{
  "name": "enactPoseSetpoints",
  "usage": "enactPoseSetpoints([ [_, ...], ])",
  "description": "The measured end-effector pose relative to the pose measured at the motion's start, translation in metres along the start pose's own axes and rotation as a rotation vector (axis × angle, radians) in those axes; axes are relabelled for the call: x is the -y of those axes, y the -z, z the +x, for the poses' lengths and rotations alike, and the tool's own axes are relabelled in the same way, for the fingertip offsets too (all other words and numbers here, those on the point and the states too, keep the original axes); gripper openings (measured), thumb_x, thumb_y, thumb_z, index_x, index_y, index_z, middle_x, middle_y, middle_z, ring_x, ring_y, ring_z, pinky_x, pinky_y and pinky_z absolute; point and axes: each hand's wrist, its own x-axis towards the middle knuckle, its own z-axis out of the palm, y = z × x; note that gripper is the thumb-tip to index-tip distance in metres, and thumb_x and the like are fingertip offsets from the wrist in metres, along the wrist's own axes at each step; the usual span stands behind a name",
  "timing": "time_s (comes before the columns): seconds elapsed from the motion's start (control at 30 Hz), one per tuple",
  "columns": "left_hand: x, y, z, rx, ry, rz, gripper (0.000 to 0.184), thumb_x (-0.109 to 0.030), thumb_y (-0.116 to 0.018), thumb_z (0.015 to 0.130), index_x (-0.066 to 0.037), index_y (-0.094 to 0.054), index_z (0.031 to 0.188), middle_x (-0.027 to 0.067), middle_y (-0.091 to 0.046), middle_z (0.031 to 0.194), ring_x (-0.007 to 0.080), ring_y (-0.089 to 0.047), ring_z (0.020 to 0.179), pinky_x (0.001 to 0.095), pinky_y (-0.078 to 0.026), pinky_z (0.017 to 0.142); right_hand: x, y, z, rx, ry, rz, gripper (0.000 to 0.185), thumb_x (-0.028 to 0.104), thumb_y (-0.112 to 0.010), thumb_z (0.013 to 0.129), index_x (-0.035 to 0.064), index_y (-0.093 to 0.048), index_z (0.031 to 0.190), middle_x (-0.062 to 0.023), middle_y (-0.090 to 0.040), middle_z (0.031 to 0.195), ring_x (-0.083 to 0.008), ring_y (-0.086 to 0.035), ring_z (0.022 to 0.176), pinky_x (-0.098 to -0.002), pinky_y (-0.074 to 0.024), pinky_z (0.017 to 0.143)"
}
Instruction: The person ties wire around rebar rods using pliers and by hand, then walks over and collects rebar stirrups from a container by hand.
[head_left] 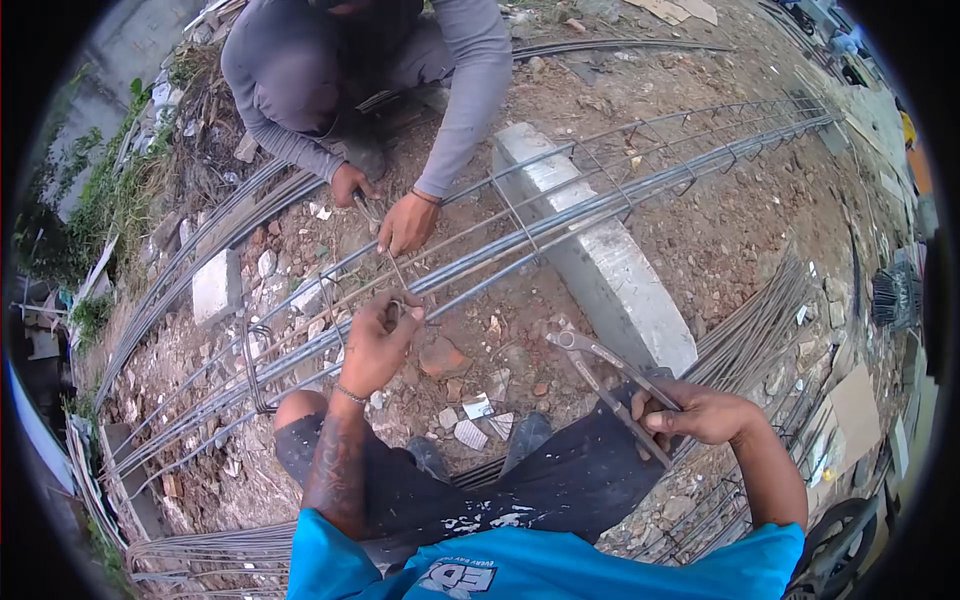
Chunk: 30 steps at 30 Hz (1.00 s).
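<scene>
My right hand is closed around the handles of steel end-cutting nippers, with the jaws pointing left and the handles apart. My left hand is curled at the near side of a long rebar cage, its fingers pinched together. What they pinch is too small to make out. A thin metal stirrup spans the bars just above these fingers. Across the cage, a co-worker's hand touches that stirrup's top. The co-worker's other hand holds a metal hand tool.
The cage rests across a concrete post. A concrete block lies at left, near loose stirrups hung on the bars. Rod bundles lie at right. Rubble and brick pieces cover the ground around my boots.
</scene>
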Motion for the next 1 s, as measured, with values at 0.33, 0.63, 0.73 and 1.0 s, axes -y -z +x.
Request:
enactPoseSetpoints([
  [0.33, -0.049, 0.208, -0.139, -0.802, 0.247, 0.346, 0.015, -0.017, -0.058, 0.087, -0.003, -0.059, 0.091, -0.0055, -0.043, 0.055, 0.0016, -0.035, 0.042, 0.0187, -0.026, 0.038, -0.104, 0.115, 0.105, -1.349, 0.220, -1.258, 0.025, 0.019, -0.059, 0.084, 0.0007, -0.047, 0.095, -0.0200, -0.050, 0.094, -0.0396, -0.054, 0.079, -0.0465, -0.0432, 0.063],
  [0.63, 0.111, 0.159, -0.019, -0.159, 0.243, 0.834, 0.046, -0.041, -0.067, 0.074, 0.003, -0.062, 0.064, 0.0200, -0.058, 0.057, 0.0305, -0.060, 0.055, 0.0406, -0.047, 0.059, -0.131, 0.118, 0.120, -1.385, 0.182, -1.248, 0.020, 0.019, -0.049, 0.090, 0.0003, -0.045, 0.096, -0.0217, -0.049, 0.097, -0.0408, -0.052, 0.083, -0.0470, -0.0420, 0.067],
  [0.73, 0.150, 0.128, 0.016, -0.167, 0.218, 0.855, 0.050, -0.048, -0.066, 0.071, 0.002, -0.065, 0.067, 0.0223, -0.062, 0.068, 0.0356, -0.063, 0.069, 0.0422, -0.049, 0.067, -0.099, 0.091, 0.103, -1.533, 0.350, -1.373, 0.019, 0.015, -0.050, 0.089, -0.0006, -0.046, 0.099, -0.0210, -0.048, 0.098, -0.0365, -0.052, 0.082, -0.0441, -0.0431, 0.068],
  [1.0, 0.175, 0.135, 0.029, -0.096, 0.279, 0.676, 0.031, -0.027, -0.055, 0.077, -0.001, -0.056, 0.094, 0.0212, -0.060, 0.094, 0.0349, -0.060, 0.093, 0.0431, -0.049, 0.078, 0.086, -0.156, 0.108, -1.399, 0.389, -0.855, 0.026, 0.019, -0.060, 0.084, -0.0019, -0.052, 0.097, -0.0129, -0.052, 0.088, -0.0231, -0.051, 0.076, -0.0359, -0.0431, 0.067],
])
